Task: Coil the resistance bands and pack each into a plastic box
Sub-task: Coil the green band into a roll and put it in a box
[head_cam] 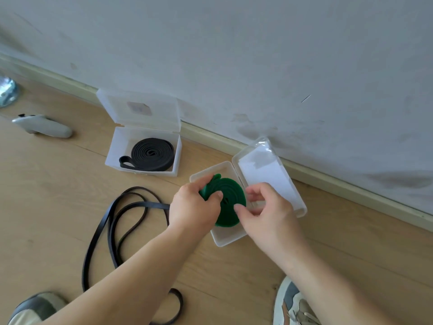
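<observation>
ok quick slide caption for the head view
Both hands lower a coiled green band into an open plastic box.

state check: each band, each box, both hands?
green band: coiled, held by both hands over the near box
near box: lid open
black coiled band: coiled, lying in the far box
far box: lid open, upright by the wall
loose black band: uncoiled on the floor
left hand: gripping the green band
right hand: gripping the green band

I log: coiled band (230,198) in hands dark green, concentric ridges. Coiled band (152,156) in far box black. Loose band (110,221) on floor black. Boxes (220,238) translucent white. Floor (58,195) light wood grain. Wall (234,55) grey-white, smudged.
</observation>
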`<control>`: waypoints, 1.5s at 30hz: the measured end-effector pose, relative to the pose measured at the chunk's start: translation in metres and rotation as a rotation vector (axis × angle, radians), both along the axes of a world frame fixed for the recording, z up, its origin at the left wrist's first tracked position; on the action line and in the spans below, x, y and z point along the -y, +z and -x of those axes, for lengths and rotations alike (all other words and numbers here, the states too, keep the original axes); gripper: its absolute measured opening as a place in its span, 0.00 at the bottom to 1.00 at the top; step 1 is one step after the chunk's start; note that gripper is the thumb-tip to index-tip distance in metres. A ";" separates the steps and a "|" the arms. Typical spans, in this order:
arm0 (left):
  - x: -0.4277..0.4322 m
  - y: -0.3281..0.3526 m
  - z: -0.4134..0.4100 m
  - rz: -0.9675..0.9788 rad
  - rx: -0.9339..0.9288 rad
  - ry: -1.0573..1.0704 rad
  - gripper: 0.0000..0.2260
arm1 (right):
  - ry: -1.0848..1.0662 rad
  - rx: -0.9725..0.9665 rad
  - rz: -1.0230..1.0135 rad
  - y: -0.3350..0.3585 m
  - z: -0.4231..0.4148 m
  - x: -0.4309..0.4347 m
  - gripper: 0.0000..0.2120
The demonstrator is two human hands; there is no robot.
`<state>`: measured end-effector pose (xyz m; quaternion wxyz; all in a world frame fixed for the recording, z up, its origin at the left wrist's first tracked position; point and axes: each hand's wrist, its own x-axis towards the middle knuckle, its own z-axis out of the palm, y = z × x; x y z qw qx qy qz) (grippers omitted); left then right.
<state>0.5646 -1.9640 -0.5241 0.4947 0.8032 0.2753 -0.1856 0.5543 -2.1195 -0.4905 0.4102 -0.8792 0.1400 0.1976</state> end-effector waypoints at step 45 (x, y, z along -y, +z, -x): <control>-0.026 -0.005 0.013 -0.520 -0.082 -0.644 0.14 | -0.128 0.008 -0.004 -0.041 0.003 0.006 0.07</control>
